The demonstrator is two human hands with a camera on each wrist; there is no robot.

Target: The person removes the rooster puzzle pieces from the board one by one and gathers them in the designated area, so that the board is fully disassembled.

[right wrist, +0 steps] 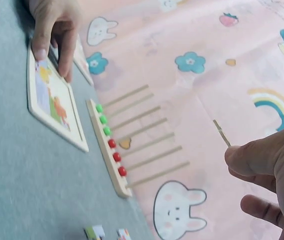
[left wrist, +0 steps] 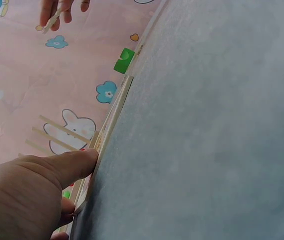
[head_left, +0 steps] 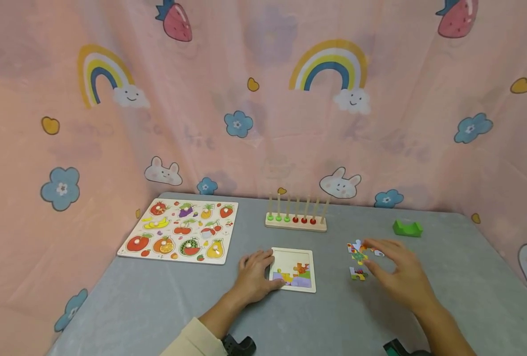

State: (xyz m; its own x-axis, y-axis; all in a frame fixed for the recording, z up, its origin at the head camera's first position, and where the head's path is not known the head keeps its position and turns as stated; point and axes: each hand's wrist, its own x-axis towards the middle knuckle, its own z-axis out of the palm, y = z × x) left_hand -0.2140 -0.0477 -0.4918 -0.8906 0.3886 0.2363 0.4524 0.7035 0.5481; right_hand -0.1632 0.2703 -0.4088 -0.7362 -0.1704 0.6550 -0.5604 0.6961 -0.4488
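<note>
A small jigsaw puzzle piece [right wrist: 220,131] is pinched between the thumb and fingers of my right hand [head_left: 399,272], raised above the table; in the right wrist view it shows edge-on. Below and around that hand lie a loose puzzle piece [head_left: 358,273] and other colourful pieces, partly hidden by the fingers. My left hand [head_left: 256,277] grips the left side of a square wooden puzzle tray [head_left: 313,272], thumb over its near edge and fingers at the far side. Joined pieces with an orange animal figure [head_left: 302,268] fill the tray's lower part; its upper part shows bare wood.
Behind the tray stands a wooden peg counter [head_left: 295,225] with green and red beads. A fruit peg board [head_left: 178,231] lies at the left, and a green notched block [head_left: 407,228] sits at the back right. A patterned pink curtain [head_left: 272,148] hangs behind the grey table [head_left: 334,326].
</note>
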